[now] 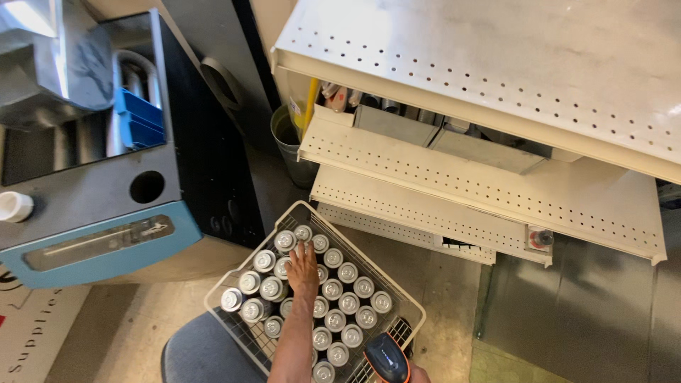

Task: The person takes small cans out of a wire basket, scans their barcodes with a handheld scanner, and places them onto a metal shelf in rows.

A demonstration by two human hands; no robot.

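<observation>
Scanner [386,358]: right hand [417,374] is gripping it, fingers wrapped.
Left hand [303,269]: fingers spread, resting on cans [340,298].
Basket [234,275]: sitting under shelves [440,184].

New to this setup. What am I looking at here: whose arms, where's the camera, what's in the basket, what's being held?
There is no machine: a person works with bare hands, and the single picture comes from a camera on their head, looking down. The left hand reaches into a white wire basket on the floor and rests on the silver-capped metal cans standing upright in rows inside it. The right hand, mostly cut off at the bottom edge, grips a dark handheld scanner with an orange band. Ahead stand cream perforated metal shelves; to the left is a grey and blue cabinet.
</observation>
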